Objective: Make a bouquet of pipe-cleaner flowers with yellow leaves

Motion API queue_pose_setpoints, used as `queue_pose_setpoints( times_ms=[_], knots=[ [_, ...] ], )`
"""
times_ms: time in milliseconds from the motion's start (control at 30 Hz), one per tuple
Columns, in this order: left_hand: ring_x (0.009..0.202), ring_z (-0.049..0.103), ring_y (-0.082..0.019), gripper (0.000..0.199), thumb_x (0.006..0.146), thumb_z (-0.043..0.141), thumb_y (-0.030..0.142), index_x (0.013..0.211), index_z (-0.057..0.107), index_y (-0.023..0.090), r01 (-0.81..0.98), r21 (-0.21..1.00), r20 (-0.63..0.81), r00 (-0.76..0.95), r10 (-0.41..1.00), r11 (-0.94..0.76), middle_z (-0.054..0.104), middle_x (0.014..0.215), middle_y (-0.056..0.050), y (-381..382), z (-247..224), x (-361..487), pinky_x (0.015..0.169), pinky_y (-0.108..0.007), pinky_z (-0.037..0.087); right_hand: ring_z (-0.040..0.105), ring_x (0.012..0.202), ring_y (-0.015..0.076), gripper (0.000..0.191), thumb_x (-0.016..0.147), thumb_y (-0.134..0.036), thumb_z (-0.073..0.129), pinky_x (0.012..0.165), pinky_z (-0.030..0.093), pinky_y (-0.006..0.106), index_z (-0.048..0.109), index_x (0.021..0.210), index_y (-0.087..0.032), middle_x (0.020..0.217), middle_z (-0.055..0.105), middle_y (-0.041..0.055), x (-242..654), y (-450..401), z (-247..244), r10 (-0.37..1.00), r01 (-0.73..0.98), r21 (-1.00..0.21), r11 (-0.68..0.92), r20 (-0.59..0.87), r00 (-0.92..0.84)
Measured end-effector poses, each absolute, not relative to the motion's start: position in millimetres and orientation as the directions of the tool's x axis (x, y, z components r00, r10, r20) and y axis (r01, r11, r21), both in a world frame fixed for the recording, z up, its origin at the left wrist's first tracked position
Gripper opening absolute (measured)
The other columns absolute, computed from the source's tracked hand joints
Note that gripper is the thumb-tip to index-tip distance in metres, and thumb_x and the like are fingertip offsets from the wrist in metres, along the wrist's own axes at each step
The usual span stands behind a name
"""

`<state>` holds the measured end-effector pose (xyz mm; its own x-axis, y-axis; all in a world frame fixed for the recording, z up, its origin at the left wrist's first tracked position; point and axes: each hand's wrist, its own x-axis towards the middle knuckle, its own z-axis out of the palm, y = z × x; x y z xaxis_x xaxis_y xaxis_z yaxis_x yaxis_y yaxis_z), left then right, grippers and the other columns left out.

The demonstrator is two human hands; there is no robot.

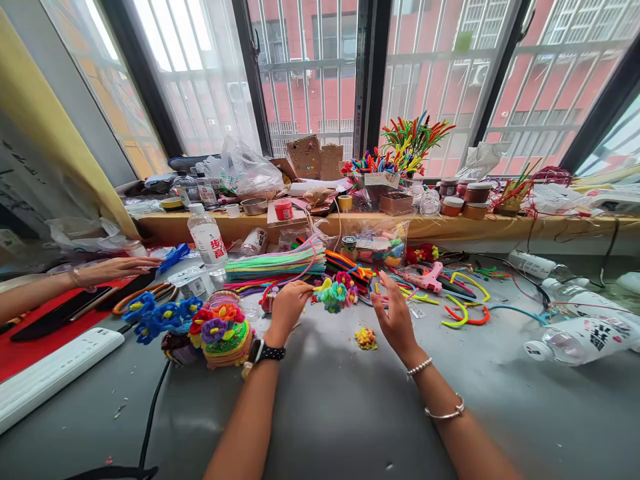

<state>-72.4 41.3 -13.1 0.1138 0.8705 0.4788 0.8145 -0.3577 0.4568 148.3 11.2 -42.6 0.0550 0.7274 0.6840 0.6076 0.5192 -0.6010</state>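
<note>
My left hand (287, 308), with a black watch on its wrist, pinches the stem end of a small bunch of pipe cleaner flowers (334, 293) in teal, yellow and magenta. The bunch sticks out to the right, above the grey table. Beyond its flower heads, my right hand (395, 317) is raised with fingers apart and nothing in it. Between the hands lies a little pile of yellow and red bits (367, 339). Left of my left wrist stand pots of fuzzy flowers, one with orange and purple blooms (220, 327) and one with blue blooms (160, 317).
Pipe cleaner bundles (275, 263) lie behind my hands. A pink glue gun (431, 277) rests among loose pieces. Plastic bottles (583, 340) lie at the right; one bottle (206, 240) stands at left. Another person's hand (113, 269) reaches in over a red mat near a white power strip (60, 373).
</note>
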Motion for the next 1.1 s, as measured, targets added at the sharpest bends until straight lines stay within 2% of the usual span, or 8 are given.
queue_pose_setpoints(
  times_ms=[167,233,367,567,833,1000,1100],
  knots=[
    [0.073,0.06,-0.018,0.019,0.07,0.052,0.017,0.07,0.069,0.024,0.842,0.408,0.426,0.166,0.89,-0.352,0.069,0.078,-0.003,42,-3,-91,0.067,-0.026,0.041,0.046,0.107,0.0234,0.048,0.083,-0.041,0.038,0.083,0.044,0.041,0.036,0.125,-0.017,0.125,0.042,0.0132,153,16,-44,0.821,0.471,-0.775,0.421,0.546,0.166],
    [0.072,0.061,-0.018,0.02,0.069,0.052,0.016,0.071,0.07,0.025,0.883,0.332,0.357,0.207,0.911,-0.331,0.069,0.078,-0.002,40,-1,-91,0.067,-0.025,0.042,0.047,0.105,0.0228,0.048,0.083,-0.042,0.037,0.08,0.046,0.038,0.036,0.124,-0.017,0.124,0.042,0.0136,153,15,-41,0.843,0.413,-0.819,0.397,0.504,0.189],
    [0.078,0.062,-0.02,0.021,0.071,0.051,0.018,0.077,0.07,0.025,0.954,0.132,0.24,0.233,0.942,-0.269,0.069,0.086,-0.003,35,2,-91,0.067,-0.026,0.043,0.046,0.105,0.0227,0.048,0.083,-0.043,0.037,0.079,0.046,0.036,0.037,0.123,-0.016,0.121,0.043,0.0143,153,15,-40,0.843,0.398,-0.832,0.387,0.494,0.213],
    [0.08,0.062,-0.023,0.024,0.074,0.047,0.019,0.082,0.069,0.023,0.988,-0.015,0.156,0.156,0.975,-0.155,0.068,0.088,-0.005,27,6,-97,0.062,-0.027,0.043,0.05,0.099,0.0225,0.047,0.083,-0.044,0.036,0.083,0.042,0.041,0.04,0.119,-0.015,0.119,0.045,0.0143,156,20,-48,0.848,0.426,-0.838,0.34,0.469,0.245],
    [0.086,0.06,-0.025,0.026,0.073,0.045,0.019,0.084,0.069,0.021,0.995,-0.008,0.067,0.104,0.992,-0.104,0.067,0.091,-0.008,24,11,-95,0.065,-0.03,0.043,0.049,0.102,0.0234,0.044,0.083,-0.044,0.037,0.086,0.041,0.042,0.043,0.114,-0.015,0.117,0.048,0.0137,157,23,-54,0.856,0.466,-0.827,0.315,0.459,0.237],
    [0.087,0.059,-0.024,0.024,0.068,0.047,0.014,0.077,0.069,0.019,0.992,0.101,-0.013,0.08,0.997,-0.079,0.068,0.088,-0.008,29,4,-101,0.071,-0.029,0.043,0.05,0.1,0.0232,0.043,0.083,-0.044,0.037,0.086,0.04,0.043,0.045,0.111,-0.014,0.114,0.05,0.014,158,24,-56,0.854,0.486,-0.815,0.316,0.468,0.229],
    [0.088,0.059,-0.021,0.022,0.069,0.048,0.019,0.078,0.069,0.021,0.988,0.136,-0.024,0.074,0.997,-0.07,0.068,0.089,-0.005,34,-2,-110,0.074,-0.027,0.043,0.051,0.099,0.0234,0.043,0.082,-0.044,0.038,0.085,0.041,0.042,0.045,0.111,-0.013,0.113,0.049,0.0143,157,25,-58,0.851,0.495,-0.808,0.32,0.474,0.225]
  ],
)
